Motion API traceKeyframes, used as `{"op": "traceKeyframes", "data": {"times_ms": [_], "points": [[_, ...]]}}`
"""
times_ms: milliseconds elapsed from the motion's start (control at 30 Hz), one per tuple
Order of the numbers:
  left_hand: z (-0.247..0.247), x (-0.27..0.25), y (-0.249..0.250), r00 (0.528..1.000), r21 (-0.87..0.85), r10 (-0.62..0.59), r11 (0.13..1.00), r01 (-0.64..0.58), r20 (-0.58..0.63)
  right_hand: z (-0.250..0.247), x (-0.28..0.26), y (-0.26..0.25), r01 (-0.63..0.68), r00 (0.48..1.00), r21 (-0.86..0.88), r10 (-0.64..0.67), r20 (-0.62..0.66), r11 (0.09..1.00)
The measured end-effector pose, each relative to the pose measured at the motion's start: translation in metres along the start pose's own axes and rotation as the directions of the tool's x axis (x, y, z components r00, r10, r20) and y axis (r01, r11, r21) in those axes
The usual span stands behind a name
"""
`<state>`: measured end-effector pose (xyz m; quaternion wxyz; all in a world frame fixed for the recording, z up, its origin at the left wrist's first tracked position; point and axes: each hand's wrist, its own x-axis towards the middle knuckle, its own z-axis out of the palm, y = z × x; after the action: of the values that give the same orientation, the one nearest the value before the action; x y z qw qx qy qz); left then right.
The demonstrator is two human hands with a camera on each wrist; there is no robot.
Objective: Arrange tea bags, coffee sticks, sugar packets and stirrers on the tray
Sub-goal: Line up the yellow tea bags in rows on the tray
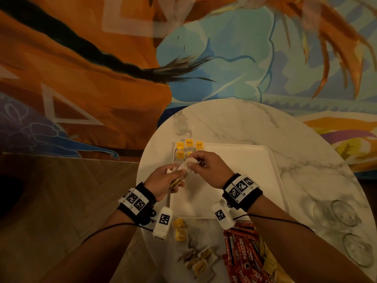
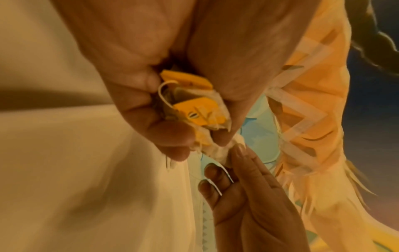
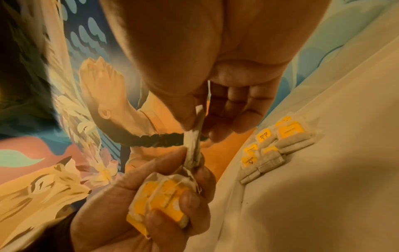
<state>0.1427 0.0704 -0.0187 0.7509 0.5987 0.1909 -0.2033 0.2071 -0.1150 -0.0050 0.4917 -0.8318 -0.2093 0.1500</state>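
A white tray lies on the round marble table. Several tea bags with yellow tags sit in rows at the tray's far left corner, also in the right wrist view as laid tea bags. My left hand grips a bunch of tea bags over the tray's left edge. My right hand pinches one pale tea bag at the top of that bunch, between thumb and forefinger.
Loose tea bags lie on the table near me, with red coffee sticks and yellow packets to their right. Two glasses stand at the table's right edge. A painted wall rises behind.
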Motion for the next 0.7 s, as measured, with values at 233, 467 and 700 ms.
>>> {"op": "traceKeyframes", "data": {"times_ms": [233,467,700], "points": [[-0.003,0.000,-0.003,0.999,-0.122,0.000,0.992,-0.004,-0.039,0.017,0.007,0.002,-0.103,0.994,0.061,0.102,0.026,0.993],[-0.020,0.004,-0.004,0.991,-0.319,-0.087,0.946,0.050,-0.104,0.009,0.034,0.011,-0.178,0.984,-0.322,0.162,-0.077,0.930],[-0.027,0.002,-0.005,0.992,-0.402,-0.097,0.914,0.059,-0.075,0.036,0.045,0.005,-0.208,0.967,-0.423,0.250,0.046,0.882]]}}
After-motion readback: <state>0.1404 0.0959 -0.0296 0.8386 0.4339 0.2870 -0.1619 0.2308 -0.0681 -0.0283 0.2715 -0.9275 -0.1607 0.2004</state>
